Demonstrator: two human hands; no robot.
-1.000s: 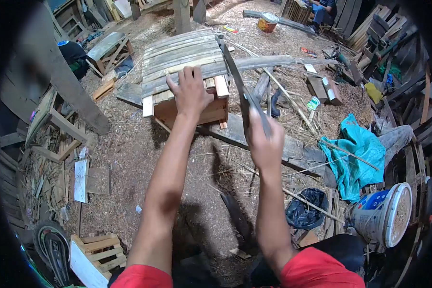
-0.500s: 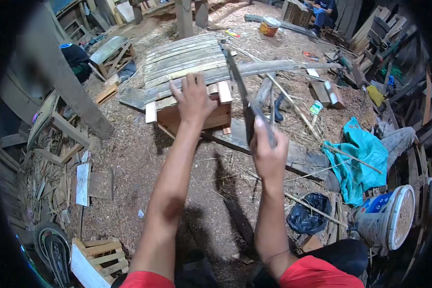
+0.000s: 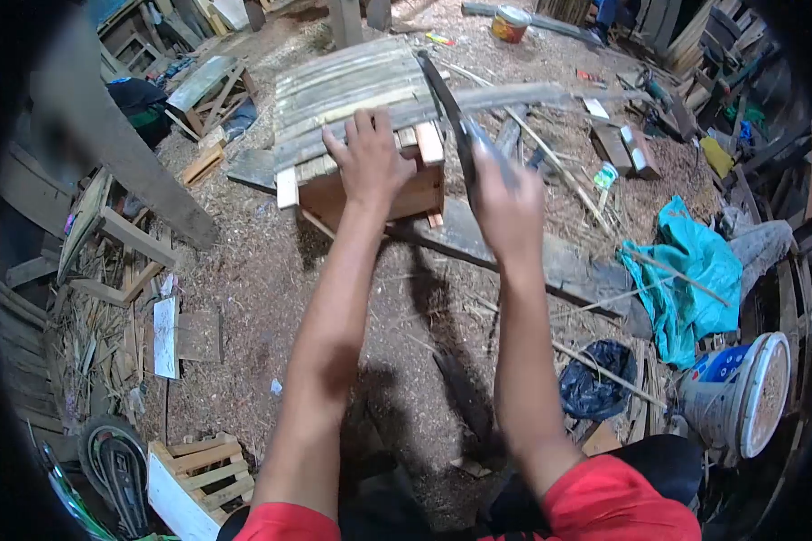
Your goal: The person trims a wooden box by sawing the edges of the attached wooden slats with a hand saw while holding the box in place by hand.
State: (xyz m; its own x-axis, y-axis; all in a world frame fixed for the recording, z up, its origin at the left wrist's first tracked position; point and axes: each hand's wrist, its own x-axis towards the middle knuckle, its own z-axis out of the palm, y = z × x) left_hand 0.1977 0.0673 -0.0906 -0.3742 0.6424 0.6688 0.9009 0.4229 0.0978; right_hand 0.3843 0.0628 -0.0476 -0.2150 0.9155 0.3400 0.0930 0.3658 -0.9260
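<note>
A slatted wooden piece (image 3: 347, 86) with a box-like end rests on a board at the upper middle. My left hand (image 3: 370, 162) lies with fingers spread on its near edge, over a long grey strip (image 3: 523, 94) that sticks out to the right. In my right hand (image 3: 507, 203) is a handsaw (image 3: 451, 108), gripped by its handle. The saw's blade points up and away, beside the right end of the slats, and crosses the strip. Motion blurs my right hand a little.
At the right lie a teal sheet (image 3: 686, 279), a black bag (image 3: 597, 379) and a white bucket (image 3: 740, 397). A wooden post (image 3: 122, 135) leans at the left. A small slatted piece (image 3: 203, 478) stands lower left. Another person's legs show at the top right.
The view has shifted slightly, so the surroundings appear displaced. My right hand and the saw have moved forward along the cut line. My left hand stays on the slats.
</note>
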